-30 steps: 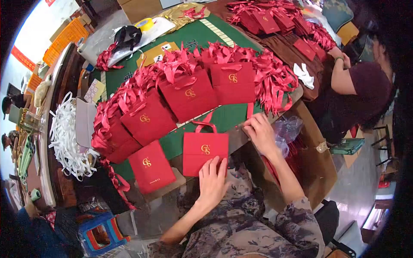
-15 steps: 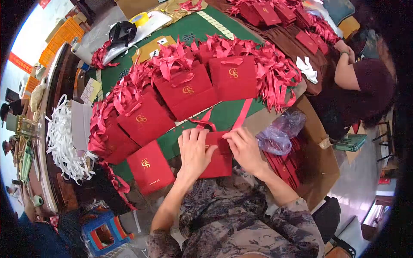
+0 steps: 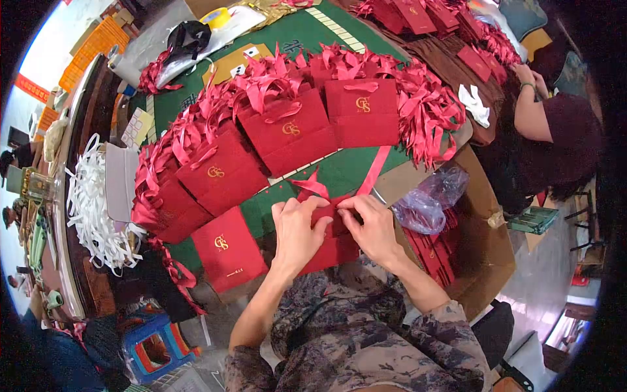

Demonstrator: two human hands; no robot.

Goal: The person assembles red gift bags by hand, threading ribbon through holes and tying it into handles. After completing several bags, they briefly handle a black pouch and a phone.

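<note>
Green cloth covers the table, and I see a crowd of red bags standing on it with pink ribbons on top. Near the right side is a big brown cardboard box. It has a stack of flat red bags in it, and a clear plastic bag is bunched up at its top. On the left, white strips are heaped in and around a pale box.

One red bag lies at the near edge of the table, between my two hands. My left hand touches its top with the fingers bent and the thumb a bit apart. My right hand has its thumb and fingertips close together there. I cannot tell what is pinched in either one. A pink ribbon runs up from near the right hand.

One second ago, the left hand was low on this bag and the right hand was off to the side. Now both are at the top, and they hide the gold letters. The flat red bag on the left stays put.
</note>
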